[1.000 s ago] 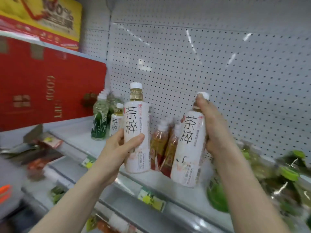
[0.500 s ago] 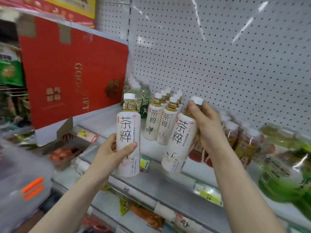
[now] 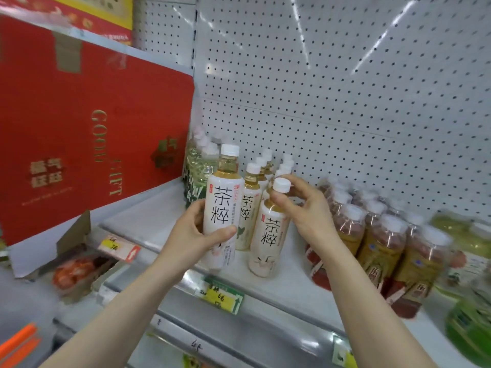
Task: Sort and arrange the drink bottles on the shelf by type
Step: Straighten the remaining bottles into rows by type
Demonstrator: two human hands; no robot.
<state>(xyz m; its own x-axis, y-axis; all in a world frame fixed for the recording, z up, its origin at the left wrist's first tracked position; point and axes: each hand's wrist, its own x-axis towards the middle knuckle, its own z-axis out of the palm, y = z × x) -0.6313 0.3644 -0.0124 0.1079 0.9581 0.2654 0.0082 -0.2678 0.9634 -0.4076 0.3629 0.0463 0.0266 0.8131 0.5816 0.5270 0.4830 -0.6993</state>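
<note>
My left hand [image 3: 195, 232] grips a white-labelled tea bottle [image 3: 222, 208] around its body, upright, just in front of the shelf [image 3: 287, 285]. My right hand [image 3: 305, 211] pinches the neck of a second identical tea bottle [image 3: 269, 235], which stands on the shelf's front part. Behind them runs a row of the same white tea bottles [image 3: 251, 205] toward the pegboard. Right of my right hand stand several amber bottles with red labels [image 3: 377, 243]. Green-labelled bottles [image 3: 196, 171] stand at the left behind the white row.
A large red gift box [image 3: 87, 134] fills the left side on the neighbouring shelf. The white pegboard [image 3: 345, 102] backs the shelf. Yellow price tags [image 3: 220, 294] hang on the front rail. Blurred green bottles [image 3: 470, 322] sit at the far right. Lower shelves hold packaged goods.
Both hands carried their white tea bottles left and toward the shelf. The right bottle went from tilted in the air to upright on the shelf, in front of the matching row.
</note>
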